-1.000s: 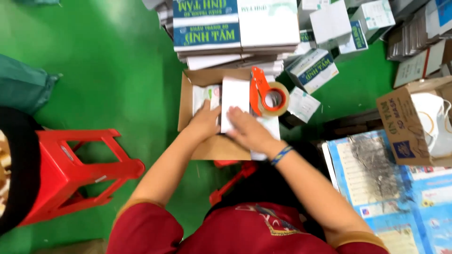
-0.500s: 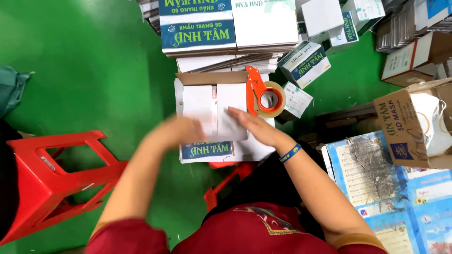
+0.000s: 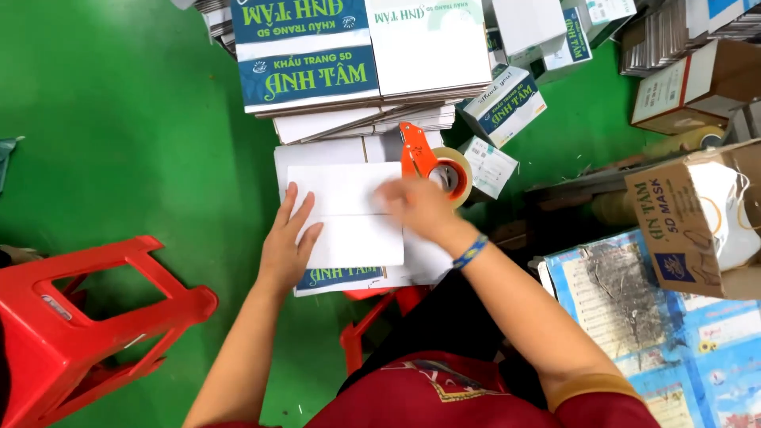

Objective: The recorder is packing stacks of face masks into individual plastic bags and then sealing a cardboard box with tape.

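Note:
A white carton (image 3: pixel 349 214) with its two flaps folded shut lies in front of me, its blue printed side showing at the near edge. My left hand (image 3: pixel 287 246) rests flat on the carton's left edge, fingers spread. My right hand (image 3: pixel 416 208) is blurred, over the right end of the flaps, next to an orange tape dispenser (image 3: pixel 432 162) with a roll of clear tape. Whether the right hand grips the dispenser I cannot tell.
A stack of flat blue-and-white cartons (image 3: pixel 357 55) lies beyond the carton. Small boxes (image 3: pixel 507 103) are scattered at the back right. A red plastic stool (image 3: pixel 87 317) stands at left. An open brown box of masks (image 3: pixel 697 214) sits at right. The floor (image 3: pixel 135 119) is green.
The brown inside of the carton was visible; now the white flaps are folded shut. My left hand moved to the left edge and my right hand slid right toward the tape dispenser.

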